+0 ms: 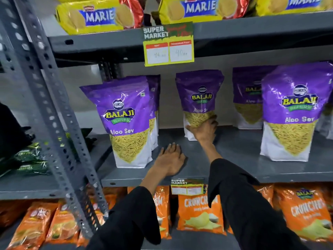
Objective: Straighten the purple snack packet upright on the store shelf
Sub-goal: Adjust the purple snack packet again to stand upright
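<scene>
A purple Balaji Aloo Sev packet (199, 94) stands at the back middle of the grey middle shelf (234, 150), nearly upright. My right hand (202, 129) reaches deep into the shelf and grips the packet's lower front, fingers wrapped on its yellow window. My left hand (171, 159) rests flat, palm down, on the shelf near its front edge, fingers spread, holding nothing. Both arms wear black sleeves.
More purple Aloo Sev packets stand left (126, 121) and right (292, 114), with others behind. Yellow Marie biscuit packs (93, 17) fill the shelf above, orange Crunchem packets (200, 213) the shelf below. A perforated grey upright (46, 98) crosses the left. A price tag (169, 44) hangs overhead.
</scene>
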Demonstrator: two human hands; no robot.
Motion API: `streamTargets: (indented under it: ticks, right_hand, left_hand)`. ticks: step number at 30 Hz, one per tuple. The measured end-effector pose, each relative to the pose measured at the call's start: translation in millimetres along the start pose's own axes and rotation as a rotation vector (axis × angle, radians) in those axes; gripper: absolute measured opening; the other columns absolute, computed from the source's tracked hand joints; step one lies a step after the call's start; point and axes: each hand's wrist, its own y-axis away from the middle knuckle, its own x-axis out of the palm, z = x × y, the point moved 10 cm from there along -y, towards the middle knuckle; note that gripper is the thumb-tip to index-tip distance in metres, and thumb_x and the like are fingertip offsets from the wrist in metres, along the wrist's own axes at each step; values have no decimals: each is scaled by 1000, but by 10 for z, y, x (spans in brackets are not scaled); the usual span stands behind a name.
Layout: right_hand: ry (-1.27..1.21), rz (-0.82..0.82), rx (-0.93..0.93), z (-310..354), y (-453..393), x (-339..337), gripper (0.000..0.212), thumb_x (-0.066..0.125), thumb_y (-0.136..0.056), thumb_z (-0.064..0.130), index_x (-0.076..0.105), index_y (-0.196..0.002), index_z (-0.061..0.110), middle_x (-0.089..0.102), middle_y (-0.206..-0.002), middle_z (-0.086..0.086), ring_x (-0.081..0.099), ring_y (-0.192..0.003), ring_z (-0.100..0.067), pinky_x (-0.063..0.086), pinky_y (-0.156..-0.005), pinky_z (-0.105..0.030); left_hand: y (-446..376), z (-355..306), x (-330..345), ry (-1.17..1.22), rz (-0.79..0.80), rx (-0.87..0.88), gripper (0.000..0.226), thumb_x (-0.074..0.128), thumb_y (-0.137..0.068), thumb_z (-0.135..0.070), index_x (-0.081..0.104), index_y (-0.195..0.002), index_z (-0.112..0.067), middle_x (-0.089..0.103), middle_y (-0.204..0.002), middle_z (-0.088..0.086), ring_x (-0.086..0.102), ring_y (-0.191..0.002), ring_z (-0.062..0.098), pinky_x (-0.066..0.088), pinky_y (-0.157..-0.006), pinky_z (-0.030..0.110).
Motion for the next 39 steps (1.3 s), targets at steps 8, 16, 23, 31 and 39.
streamTargets:
  ticks: [8,16,23,31,39]
  right_hand:
    - [25,-46,-5,5,105,-119,137,92,-56,52,13,-154,-1,42,-144,-25,45,-133,-41,43,-103,-53]
    - [10,-32,-32,-25,377,-256,137,90,-59,54,8,-156,2,40,-146,-26,41,-136,-42,41,-104,-54]
    - [-60,-48,-108,-46,753,-505,137,89,-62,50,1,-159,13,37,-147,-26,41,-135,-45,41,-103,-57]
    - [-12,-55,-148,-119,1171,-816,133,84,-66,56,-1,-159,15,33,-151,-23,36,-138,-44,37,-105,-59]
    - [20,-63,-161,-174,1433,-1034,130,78,-65,67,3,-159,18,35,-151,-18,35,-139,-39,38,-105,-59]
  left_hand:
    - [-16,27,15,36,-12,-8,62,19,-104,-40,12,-159,-9,8,-168,8,5,-156,23,4,-126,48]
    - [-3,34,3,28,-9,-29,64,20,-104,-42,13,-159,-10,8,-169,7,4,-156,23,4,-126,46]
    - [27,23,11,9,15,-49,62,17,-105,-40,9,-159,-12,5,-169,7,2,-156,23,3,-126,44]
    - [56,5,13,2,31,-78,62,17,-105,-40,10,-159,-13,6,-169,6,2,-156,22,4,-126,44]
    - [44,11,22,-34,26,-69,63,18,-104,-42,14,-158,-11,10,-168,8,7,-155,27,10,-124,50]
